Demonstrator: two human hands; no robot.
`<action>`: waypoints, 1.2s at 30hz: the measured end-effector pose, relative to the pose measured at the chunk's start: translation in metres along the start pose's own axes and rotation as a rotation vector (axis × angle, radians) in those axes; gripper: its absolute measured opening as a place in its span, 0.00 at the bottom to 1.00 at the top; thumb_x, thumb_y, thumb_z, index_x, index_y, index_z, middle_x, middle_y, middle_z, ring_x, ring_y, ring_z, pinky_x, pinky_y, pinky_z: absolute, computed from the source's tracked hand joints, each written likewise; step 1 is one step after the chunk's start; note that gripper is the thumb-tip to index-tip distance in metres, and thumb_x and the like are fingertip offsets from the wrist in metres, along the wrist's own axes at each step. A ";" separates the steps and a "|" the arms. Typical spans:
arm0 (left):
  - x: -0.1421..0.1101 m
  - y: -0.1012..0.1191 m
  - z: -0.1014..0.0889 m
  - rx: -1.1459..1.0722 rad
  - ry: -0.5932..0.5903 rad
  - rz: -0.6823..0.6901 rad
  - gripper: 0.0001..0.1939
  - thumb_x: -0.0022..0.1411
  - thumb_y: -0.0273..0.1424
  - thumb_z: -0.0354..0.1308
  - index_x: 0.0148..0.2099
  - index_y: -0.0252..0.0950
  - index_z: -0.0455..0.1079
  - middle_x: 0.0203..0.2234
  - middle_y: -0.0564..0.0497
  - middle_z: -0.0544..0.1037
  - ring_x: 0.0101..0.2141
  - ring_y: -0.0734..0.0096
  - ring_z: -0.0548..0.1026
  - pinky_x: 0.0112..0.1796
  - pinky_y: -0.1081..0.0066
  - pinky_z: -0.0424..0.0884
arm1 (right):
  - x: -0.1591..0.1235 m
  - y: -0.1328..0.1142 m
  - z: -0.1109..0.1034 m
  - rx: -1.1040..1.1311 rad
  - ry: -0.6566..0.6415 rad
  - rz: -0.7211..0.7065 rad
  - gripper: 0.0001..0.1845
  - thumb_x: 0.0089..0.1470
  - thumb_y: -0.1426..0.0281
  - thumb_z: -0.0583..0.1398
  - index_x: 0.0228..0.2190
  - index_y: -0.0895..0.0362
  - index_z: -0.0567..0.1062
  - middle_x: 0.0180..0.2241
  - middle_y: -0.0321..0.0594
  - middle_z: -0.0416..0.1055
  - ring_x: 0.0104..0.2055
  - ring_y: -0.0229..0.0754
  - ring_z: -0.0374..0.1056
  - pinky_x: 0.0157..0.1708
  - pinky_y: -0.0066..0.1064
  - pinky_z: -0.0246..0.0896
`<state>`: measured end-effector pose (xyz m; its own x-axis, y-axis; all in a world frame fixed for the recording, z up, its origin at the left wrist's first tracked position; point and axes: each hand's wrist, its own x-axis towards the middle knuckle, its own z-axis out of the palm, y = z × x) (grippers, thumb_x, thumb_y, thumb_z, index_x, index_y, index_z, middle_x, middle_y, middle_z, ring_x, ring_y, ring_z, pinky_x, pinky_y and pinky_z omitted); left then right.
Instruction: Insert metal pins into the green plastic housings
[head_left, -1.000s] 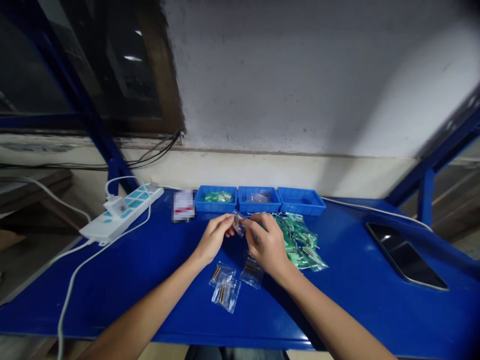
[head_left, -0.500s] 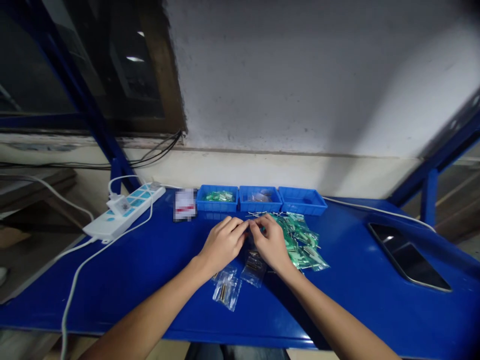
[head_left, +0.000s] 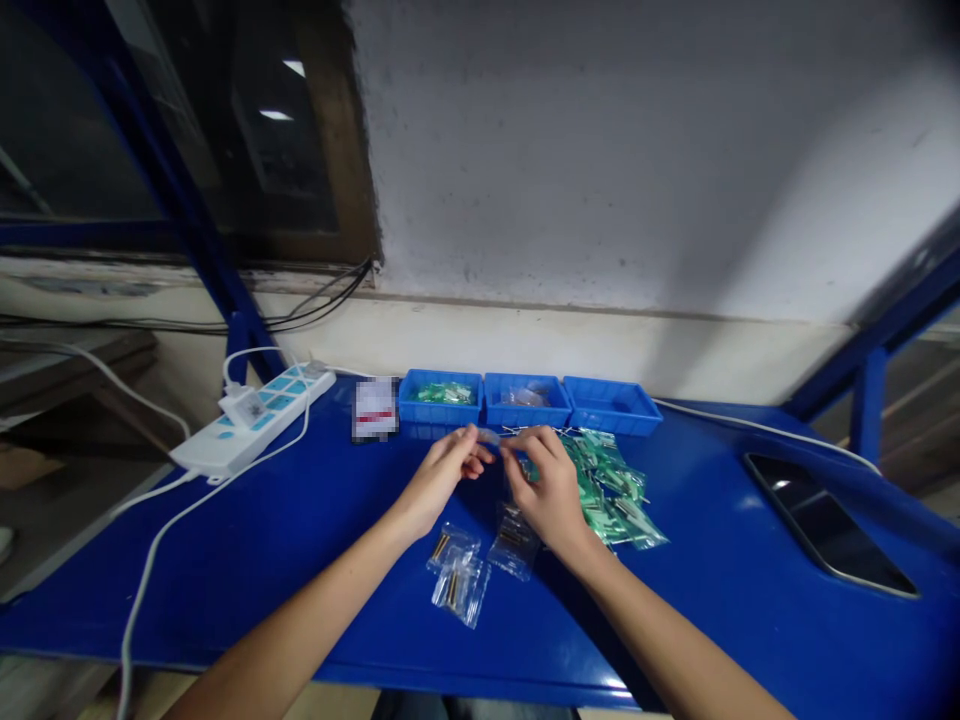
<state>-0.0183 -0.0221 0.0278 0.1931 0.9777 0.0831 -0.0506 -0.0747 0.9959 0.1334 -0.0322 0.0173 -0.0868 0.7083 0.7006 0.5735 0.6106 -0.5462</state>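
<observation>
My left hand (head_left: 442, 470) is closed, its thumb and finger pinching a small clear plastic bag (head_left: 489, 437). The fingertips of my right hand (head_left: 546, 478) are pinched at the bag's other side; its contents are too blurred to make out. Below my hands, small clear packets (head_left: 459, 590) with brass-coloured pins lie on the blue table. Another such packet (head_left: 514, 540) lies beside my right wrist. Partly behind my right hand spreads a pile of green-tinted packets (head_left: 611, 490) with thin pale sticks.
Three blue bins stand along the back: one with green packets (head_left: 405, 412), one with clear packets (head_left: 491, 412), and an empty one (head_left: 611, 418). A power strip (head_left: 255, 420) with white cables lies left. A phone (head_left: 829, 525) lies right, and a blurred card (head_left: 375, 408) near the bins.
My hands have drawn slightly apart, and the left has turned, bringing the clear bag between them into view. The view has shifted slightly.
</observation>
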 end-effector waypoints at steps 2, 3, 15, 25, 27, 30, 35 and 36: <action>0.001 0.000 -0.001 -0.123 -0.009 -0.042 0.22 0.61 0.46 0.49 0.41 0.32 0.70 0.32 0.46 0.75 0.32 0.71 0.72 0.34 0.71 0.66 | -0.002 -0.001 0.001 -0.015 -0.050 -0.054 0.09 0.55 0.74 0.53 0.34 0.55 0.73 0.35 0.43 0.65 0.38 0.43 0.63 0.38 0.35 0.60; 0.001 -0.001 -0.001 -0.113 -0.003 -0.028 0.20 0.61 0.45 0.51 0.42 0.33 0.70 0.34 0.46 0.75 0.33 0.70 0.72 0.35 0.71 0.66 | -0.002 -0.002 0.002 -0.013 -0.070 -0.061 0.10 0.55 0.75 0.53 0.35 0.55 0.74 0.35 0.44 0.65 0.38 0.43 0.62 0.38 0.35 0.60; -0.005 -0.006 -0.006 0.804 -0.011 0.756 0.08 0.62 0.24 0.51 0.39 0.37 0.71 0.34 0.49 0.71 0.38 0.69 0.69 0.40 0.67 0.68 | 0.007 -0.008 0.004 0.614 -0.148 0.673 0.19 0.47 0.56 0.59 0.19 0.58 0.69 0.16 0.31 0.59 0.20 0.33 0.53 0.22 0.27 0.47; -0.015 0.026 -0.017 0.714 -0.311 0.506 0.11 0.61 0.34 0.54 0.46 0.41 0.69 0.39 0.49 0.72 0.36 0.69 0.71 0.38 0.66 0.69 | 0.060 0.025 -0.048 0.100 0.772 0.364 0.15 0.54 0.57 0.53 0.28 0.56 0.67 0.21 0.34 0.60 0.21 0.35 0.54 0.22 0.29 0.50; -0.016 0.031 -0.027 0.739 -0.505 0.416 0.17 0.57 0.38 0.58 0.49 0.44 0.68 0.41 0.49 0.72 0.38 0.67 0.71 0.39 0.67 0.69 | 0.072 0.037 -0.062 -0.198 0.834 0.226 0.16 0.57 0.59 0.51 0.33 0.58 0.69 0.23 0.38 0.63 0.24 0.37 0.58 0.26 0.31 0.54; -0.014 0.026 -0.039 0.848 -0.708 0.264 0.28 0.47 0.42 0.65 0.52 0.49 0.66 0.47 0.50 0.69 0.46 0.60 0.69 0.41 0.66 0.68 | 0.073 0.055 -0.059 -0.514 0.417 0.076 0.15 0.58 0.62 0.50 0.33 0.58 0.72 0.24 0.41 0.68 0.25 0.40 0.62 0.29 0.32 0.54; -0.003 0.005 -0.044 0.986 -0.606 0.100 0.22 0.52 0.39 0.62 0.50 0.45 0.68 0.47 0.50 0.67 0.41 0.64 0.71 0.38 0.70 0.68 | 0.051 0.073 -0.031 -0.680 -0.127 0.061 0.13 0.57 0.65 0.52 0.32 0.56 0.74 0.27 0.41 0.72 0.30 0.42 0.67 0.30 0.30 0.55; -0.001 0.004 -0.045 0.994 -0.567 0.108 0.19 0.54 0.39 0.59 0.50 0.45 0.68 0.46 0.50 0.67 0.42 0.64 0.71 0.40 0.69 0.68 | 0.047 0.074 -0.032 -0.654 -0.121 0.067 0.13 0.58 0.65 0.51 0.32 0.56 0.74 0.27 0.42 0.72 0.32 0.43 0.67 0.31 0.31 0.56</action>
<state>-0.0626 -0.0150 0.0301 0.6610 0.7464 -0.0778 0.6532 -0.5213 0.5492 0.1979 0.0350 0.0244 -0.1026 0.7952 0.5977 0.9532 0.2503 -0.1694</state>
